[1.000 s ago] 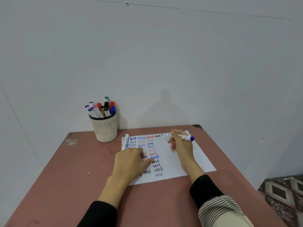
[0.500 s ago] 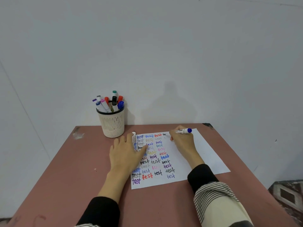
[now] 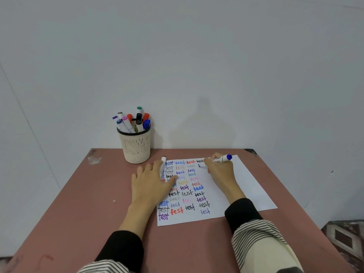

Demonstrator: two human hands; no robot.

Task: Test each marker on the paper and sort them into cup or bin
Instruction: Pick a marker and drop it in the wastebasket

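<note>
Head view looks down on a reddish-brown table (image 3: 82,203) set against a plain grey wall (image 3: 197,56). Across the table's centre and toward 3 o'clock lies the white test paper (image 3: 248,192), its left half filled with columns of the word "test" in many colours. At 11 o'clock from the paper, near the wall, stands a cream mesh cup (image 3: 136,146) crowded with capped markers. No bin shows anywhere in view.

At the paper's 9 o'clock edge the left hand (image 3: 152,186) lies flat with straight fingers, pressing the sheet down; it grasps nothing. At 12 o'clock on the sheet the right hand (image 3: 220,170) pinches a white marker with a blue end (image 3: 221,159), its tip on the paper where a short dark-blue stroke begins, just under the last "test" of the top row. A second white marker (image 3: 163,166) lies loose along the paper's top-left edge, just beside the left fingertips (image 3: 157,164).

The step in hand appears to be the writing test of this blue marker. Next comes judging the ink: if the line reads strong, cap it and carry it to the cup at 11 o'clock; if faint, the bin must first be found outside this view.
</note>
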